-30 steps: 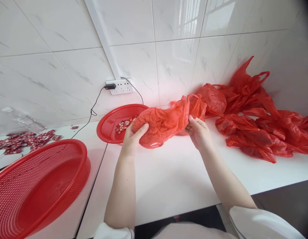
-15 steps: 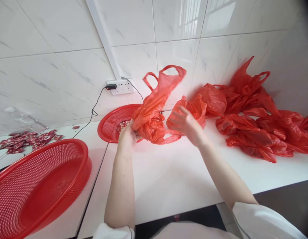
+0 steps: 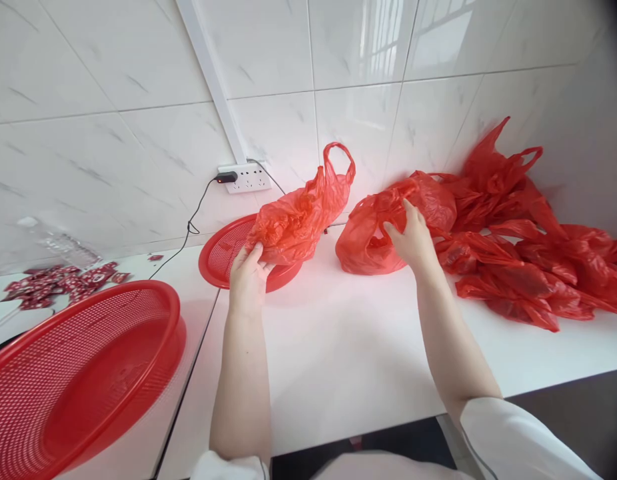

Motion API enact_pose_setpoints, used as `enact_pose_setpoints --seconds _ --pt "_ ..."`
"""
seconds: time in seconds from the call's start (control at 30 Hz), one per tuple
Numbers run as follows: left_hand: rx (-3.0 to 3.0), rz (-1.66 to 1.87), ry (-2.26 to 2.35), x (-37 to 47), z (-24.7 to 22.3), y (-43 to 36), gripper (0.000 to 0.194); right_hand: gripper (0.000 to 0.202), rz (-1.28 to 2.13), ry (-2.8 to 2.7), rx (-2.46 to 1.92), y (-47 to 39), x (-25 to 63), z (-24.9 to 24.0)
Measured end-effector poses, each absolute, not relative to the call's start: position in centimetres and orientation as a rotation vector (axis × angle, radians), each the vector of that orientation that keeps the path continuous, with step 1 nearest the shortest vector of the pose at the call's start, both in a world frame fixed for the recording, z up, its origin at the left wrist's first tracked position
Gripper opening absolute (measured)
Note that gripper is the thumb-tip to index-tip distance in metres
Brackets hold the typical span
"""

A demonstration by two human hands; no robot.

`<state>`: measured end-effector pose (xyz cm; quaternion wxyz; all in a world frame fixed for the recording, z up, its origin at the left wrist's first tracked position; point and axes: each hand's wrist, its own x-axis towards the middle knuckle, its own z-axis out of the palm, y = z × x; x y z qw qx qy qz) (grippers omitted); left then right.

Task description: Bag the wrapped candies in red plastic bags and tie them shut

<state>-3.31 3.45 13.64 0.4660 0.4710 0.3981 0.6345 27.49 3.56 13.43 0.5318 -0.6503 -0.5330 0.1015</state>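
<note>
In my left hand [image 3: 248,275], closed on its lower left edge, is a crumpled red plastic bag [image 3: 296,227]. One loop handle of the bag stands up to the right, and the bag hides part of a small red sieve basket [image 3: 219,252] behind it. My right hand [image 3: 414,239] has its thumb and fingers apart at the right side of a second red plastic bag [image 3: 356,243]. That bag sits on the white table with its top slack; whether the fingertips touch it I cannot tell.
Several red plastic bags [image 3: 528,267] lie piled at the right. A large red sieve basket [image 3: 88,380] stands at the left, with small red packets [image 3: 63,283] and a clear bottle [image 3: 63,243] behind it. A power strip [image 3: 246,178] with a black cable is on the tiled wall.
My right hand has moved right, from open air to the bag on the table. The bag in my left hand has tipped lower and left, covering more of the small basket.
</note>
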Motion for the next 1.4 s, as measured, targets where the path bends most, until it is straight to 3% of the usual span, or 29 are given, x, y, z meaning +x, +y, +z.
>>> enact_pose_setpoints --seconds 0.07,0.13,0.27,0.4,0.47,0.57,0.63,0.7,0.8,0.83,0.93,0.97,1.13,1.27,1.4 --pt "1.124 1.553 0.937 -3.2 13.7 3.4 0.038 0.046 0.141 -1.318 -1.541 2.6 27.4 13.6" --pt "1.111 1.519 0.913 -3.0 13.7 3.2 0.04 0.041 0.291 -1.38 -1.353 1.5 26.4 13.7" --pt "1.161 1.373 0.861 -2.7 13.8 2.8 0.043 0.069 0.614 -1.355 -1.081 0.8 24.4 13.6" --pt "1.098 1.372 0.855 -2.6 13.8 2.7 0.039 0.092 0.596 -1.417 -1.143 1.1 24.6 13.6" --pt "1.013 1.433 0.929 -2.7 13.7 2.7 0.035 0.085 0.575 -1.488 -1.127 1.2 25.2 13.8" --pt "0.942 1.457 1.027 -3.0 13.6 2.8 0.032 0.043 0.794 -1.632 -0.999 0.8 25.8 14.3" --pt "0.938 1.43 1.056 -3.3 13.6 2.9 0.032 0.028 0.98 -1.7 -0.903 0.4 25.7 14.6" --pt "0.949 1.406 1.065 -3.3 13.6 2.9 0.036 0.031 1.022 -1.774 -0.84 -0.1 25.3 14.8" --pt "0.978 1.362 1.042 -3.0 13.7 2.6 0.044 0.068 0.909 -1.952 -0.86 -0.5 23.9 14.6" --pt "0.988 1.345 1.035 -2.8 13.8 2.5 0.045 0.069 0.887 -1.997 -0.904 -0.5 23.4 14.5" --pt "1.042 1.274 1.047 -2.8 14.1 2.0 0.044 0.029 0.986 -1.948 -0.994 -0.2 22.8 14.2" --pt "1.076 1.239 1.069 -3.0 14.2 1.8 0.044 0.024 1.052 -1.843 -0.972 0.0 22.9 14.2" --pt "1.45 0.989 1.286 -5.5 14.2 2.4 0.04 0.027 1.277 -1.158 -0.679 0.4 25.0 14.9" --pt "1.867 1.254 1.646 -5.5 14.7 2.4 0.028 0.025 1.363 -1.087 -0.645 -0.1 25.2 15.5" --pt "2.22 1.481 1.316 -1.8 16.3 -0.8 0.01 0.045 1.406 -1.224 -0.629 -1.2 23.4 15.8"
